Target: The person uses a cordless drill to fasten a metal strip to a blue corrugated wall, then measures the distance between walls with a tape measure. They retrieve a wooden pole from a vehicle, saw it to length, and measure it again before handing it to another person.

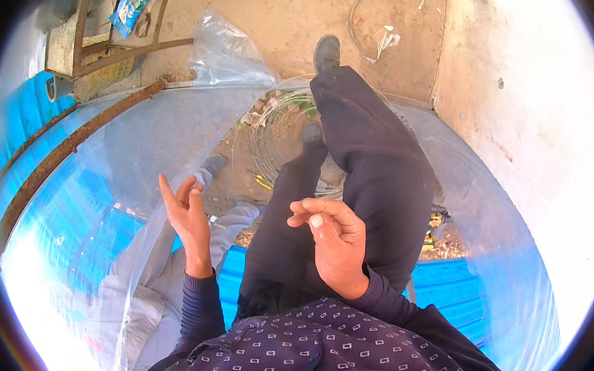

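My left hand (189, 226) is raised with its fingers spread, beside the edge of a clear plastic sheet (158, 126); nothing shows in it. In front of my body, my right hand (341, 249) has its fingers bent and the thumb laid against them. Whatever those fingers hold, if anything, is hidden. Neither hand visibly touches the sheet. Below, beside my dark trouser legs (389, 184), a coil of thin wire (262, 142) lies on the ground. A yellow-handled tool (263, 182), perhaps pliers, lies near the coil.
Another person's grey trousers (130, 298) show through the sheet on the left. A rusty rod (75, 145) and a metal frame (135, 56) stand at left. Blue corrugated panels (450, 290) lie lower down. A pale wall (514, 90) rises at right. A yellow-and-black item (431, 231) lies beside my leg.
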A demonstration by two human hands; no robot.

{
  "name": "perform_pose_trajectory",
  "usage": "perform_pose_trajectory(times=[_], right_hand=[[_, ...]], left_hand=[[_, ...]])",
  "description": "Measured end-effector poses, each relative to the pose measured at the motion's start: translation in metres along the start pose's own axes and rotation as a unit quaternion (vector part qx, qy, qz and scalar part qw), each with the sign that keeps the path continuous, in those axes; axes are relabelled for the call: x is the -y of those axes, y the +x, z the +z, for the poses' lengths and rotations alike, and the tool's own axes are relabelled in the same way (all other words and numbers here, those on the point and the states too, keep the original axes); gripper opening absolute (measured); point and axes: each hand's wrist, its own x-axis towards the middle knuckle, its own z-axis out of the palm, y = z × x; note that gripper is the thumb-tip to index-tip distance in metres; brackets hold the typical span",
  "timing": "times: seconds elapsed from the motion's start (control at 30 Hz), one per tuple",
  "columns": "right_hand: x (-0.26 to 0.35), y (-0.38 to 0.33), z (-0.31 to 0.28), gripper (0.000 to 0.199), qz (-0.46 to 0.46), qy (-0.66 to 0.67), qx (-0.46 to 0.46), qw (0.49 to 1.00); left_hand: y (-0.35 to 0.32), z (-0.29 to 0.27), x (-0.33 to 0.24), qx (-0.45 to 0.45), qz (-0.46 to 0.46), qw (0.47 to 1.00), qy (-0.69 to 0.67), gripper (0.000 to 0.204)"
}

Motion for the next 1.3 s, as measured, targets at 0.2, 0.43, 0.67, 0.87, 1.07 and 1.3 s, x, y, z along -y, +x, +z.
perform_pose_trajectory(times=[0.2,0.43,0.67,0.87,1.07,1.3], right_hand=[[0.068,0.143,0.067,0.023,-0.022,0.001,0.063,0.998],[0.167,0.338,0.059,0.048,0.050,-0.097,0.094,0.990],[0.302,0.407,0.117,0.065,0.175,0.159,0.136,0.962],[0.456,0.488,0.181,0.065,-0.044,-0.206,0.111,0.971],[0.499,0.651,0.250,0.059,-0.096,-0.336,0.068,0.934],[0.527,0.818,0.383,0.053,-0.215,-0.537,0.113,0.808]], left_hand=[[0.008,0.013,-0.030,-0.063,-0.061,0.984,-0.158,0.080],[0.122,0.162,-0.175,0.038,-0.059,0.988,-0.139,0.055],[0.193,0.268,-0.440,0.195,0.484,0.850,0.070,0.042],[0.325,0.221,-0.478,-0.028,0.299,0.948,0.110,0.038],[0.435,0.184,-0.527,-0.088,0.214,0.968,0.092,0.036],[0.547,0.178,-0.663,-0.010,0.267,0.964,-0.001,0.031]])
